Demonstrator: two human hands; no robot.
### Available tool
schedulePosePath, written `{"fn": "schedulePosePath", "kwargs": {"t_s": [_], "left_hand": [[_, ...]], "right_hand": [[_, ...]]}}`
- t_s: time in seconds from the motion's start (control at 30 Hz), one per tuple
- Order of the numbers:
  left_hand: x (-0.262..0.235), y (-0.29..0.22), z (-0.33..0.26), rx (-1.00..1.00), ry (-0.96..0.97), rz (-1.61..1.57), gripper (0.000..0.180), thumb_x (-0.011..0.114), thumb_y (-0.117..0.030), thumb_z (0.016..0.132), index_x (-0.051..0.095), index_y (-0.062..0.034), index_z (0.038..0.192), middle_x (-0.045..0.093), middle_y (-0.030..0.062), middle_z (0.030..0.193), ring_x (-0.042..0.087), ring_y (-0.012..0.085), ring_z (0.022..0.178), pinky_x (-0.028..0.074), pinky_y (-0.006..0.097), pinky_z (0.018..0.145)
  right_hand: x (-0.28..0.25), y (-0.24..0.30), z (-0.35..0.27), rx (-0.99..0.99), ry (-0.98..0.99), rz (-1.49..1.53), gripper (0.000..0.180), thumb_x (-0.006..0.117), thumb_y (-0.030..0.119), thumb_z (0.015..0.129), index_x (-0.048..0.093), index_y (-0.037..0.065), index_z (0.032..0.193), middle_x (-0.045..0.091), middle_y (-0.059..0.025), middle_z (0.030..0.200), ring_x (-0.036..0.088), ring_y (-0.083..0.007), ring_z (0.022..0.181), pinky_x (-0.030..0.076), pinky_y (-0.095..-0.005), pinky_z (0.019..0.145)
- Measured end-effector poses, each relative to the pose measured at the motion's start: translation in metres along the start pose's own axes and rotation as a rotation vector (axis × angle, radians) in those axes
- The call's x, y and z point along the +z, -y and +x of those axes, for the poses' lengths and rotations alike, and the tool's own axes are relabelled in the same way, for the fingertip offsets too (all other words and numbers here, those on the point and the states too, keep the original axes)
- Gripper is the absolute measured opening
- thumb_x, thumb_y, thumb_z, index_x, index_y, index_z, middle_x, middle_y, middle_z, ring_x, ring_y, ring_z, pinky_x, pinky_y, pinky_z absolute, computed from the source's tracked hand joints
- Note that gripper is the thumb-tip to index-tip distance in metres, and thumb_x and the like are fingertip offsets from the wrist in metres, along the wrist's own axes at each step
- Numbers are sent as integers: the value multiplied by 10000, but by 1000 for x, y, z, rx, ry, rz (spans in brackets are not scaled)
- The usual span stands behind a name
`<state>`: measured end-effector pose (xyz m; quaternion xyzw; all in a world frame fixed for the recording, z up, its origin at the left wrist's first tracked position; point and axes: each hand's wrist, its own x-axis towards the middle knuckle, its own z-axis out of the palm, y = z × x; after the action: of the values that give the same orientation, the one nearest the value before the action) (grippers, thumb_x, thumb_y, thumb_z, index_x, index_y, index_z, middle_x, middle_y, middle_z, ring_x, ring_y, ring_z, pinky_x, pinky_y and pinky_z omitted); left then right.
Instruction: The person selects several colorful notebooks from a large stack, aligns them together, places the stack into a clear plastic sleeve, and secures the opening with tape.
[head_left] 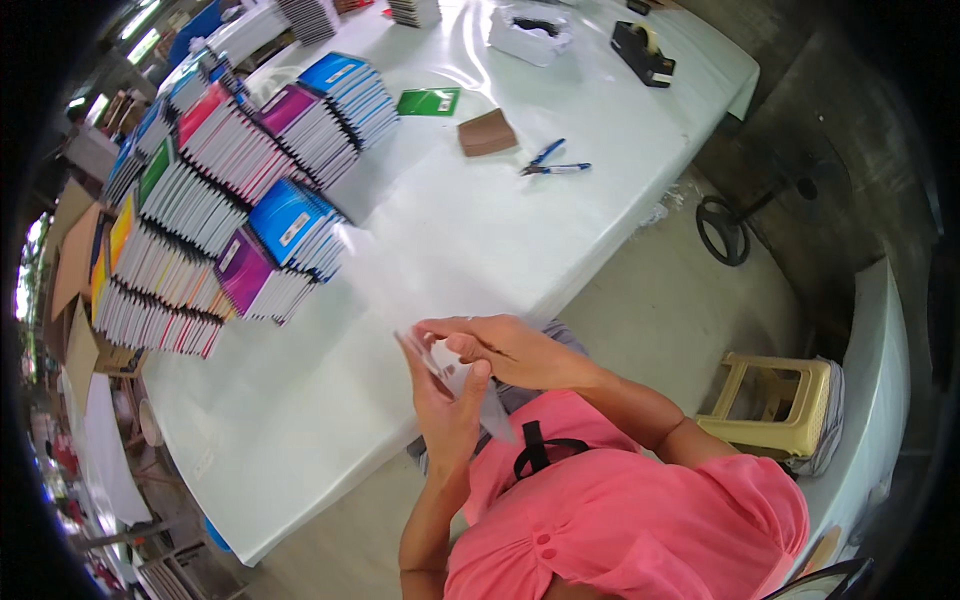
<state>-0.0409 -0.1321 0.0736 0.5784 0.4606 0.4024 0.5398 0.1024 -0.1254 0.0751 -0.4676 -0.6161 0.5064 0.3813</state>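
Between my hands, over the table's near edge, is a thin, clear plastic bag (488,412), smeared by motion at its far end. My left hand (445,410) pinches it from the left, thumb up and fingers behind it. From the right, my right hand (515,350) closes on its upper part, with the thumb close to the left one. Several stacks of spiral notebooks (235,140) with blue, purple, red, green and yellow covers stand at the left. A green notebook (428,102) lies flat beyond the hands.
On the white-covered table (330,400) are a brown block (487,133), blue-handled pliers (555,162), a white container (530,38) and a black tape dispenser (642,55). A yellow stool (770,405) stands at the right. Cardboard boxes (80,300) are at the far left.
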Motion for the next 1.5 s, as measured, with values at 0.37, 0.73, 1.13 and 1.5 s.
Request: {"fn": "schedulePosePath", "kwargs": {"t_s": [0.37, 0.73, 1.13, 1.5], "left_hand": [[-37, -11, 2, -305, 2, -582, 510, 308, -347, 1013, 391, 12, 1365, 455, 133, 1346, 483, 217, 1202, 399, 336, 989], [-70, 4, -1, -148, -184, -699, 482, 368, -367, 999, 506, 8, 1269, 617, 102, 1111, 609, 186, 972, 495, 320, 842], [-170, 107, 22, -205, -298, 857, 390, 431, -267, 960, 595, 41, 1134, 447, 261, 1334, 205, 449, 1357, 225, 520, 1081], [-52, 90, 41, 328, -147, 1272, 618, 541, -353, 897, 356, -98, 1429, 275, 127, 1513, 223, 337, 1402, 147, 564, 1103]], "right_hand": [[30, 16, 23, 14, -149, 68, 658, 697, 205, 841, 362, 66, 1389, 411, -94, 1375, 427, -237, 1268, 414, -401, 1009], [-4, 21, 23, -40, -296, 163, 453, 574, 14, 790, 505, -9, 1236, 556, -20, 880, 474, -55, 748, 411, -220, 645], [-61, -78, 62, 227, -313, 191, 473, 542, -11, 731, 517, -70, 1200, 535, -17, 645, 484, -87, 546, 364, -228, 495], [-38, -98, 80, 79, -469, -97, 550, 567, -12, 723, 436, -6, 1258, 561, -166, 1012, 591, -226, 823, 487, -324, 691]]}}
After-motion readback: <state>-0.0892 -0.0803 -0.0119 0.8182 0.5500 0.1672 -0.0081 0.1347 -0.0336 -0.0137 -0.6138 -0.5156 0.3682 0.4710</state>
